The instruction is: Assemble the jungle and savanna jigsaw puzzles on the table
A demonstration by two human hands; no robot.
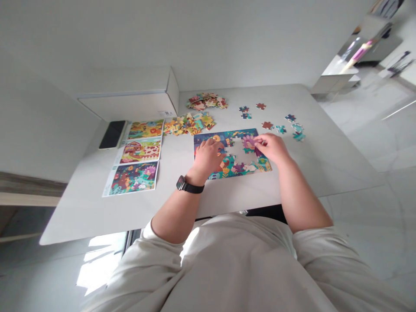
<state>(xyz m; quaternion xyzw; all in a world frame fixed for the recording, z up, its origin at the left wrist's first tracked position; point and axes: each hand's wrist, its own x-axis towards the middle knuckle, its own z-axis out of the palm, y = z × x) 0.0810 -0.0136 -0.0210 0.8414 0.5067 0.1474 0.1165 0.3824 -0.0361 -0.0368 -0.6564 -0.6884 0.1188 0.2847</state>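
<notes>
A partly assembled jigsaw puzzle (240, 170) lies on the table in front of me, its dark blue border joined around a gap in the middle. My left hand (209, 156) rests over the puzzle's left part, palm down, with fingers spread on the pieces; it covers some of the picture. At the right side, my right hand (273, 147) pinches a purple puzzle piece (258, 151) between thumb and fingers, beside the purple monster (248, 141). Whether that piece is fully seated I cannot tell.
Loose pieces (297, 128) lie beyond the puzzle at the right. Yellow pieces (185, 125) and a mixed pile (208, 101) sit behind it. A picture sheet (157, 175), a phone (112, 134) and a white box (130, 104) occupy the left side of the table (325, 164).
</notes>
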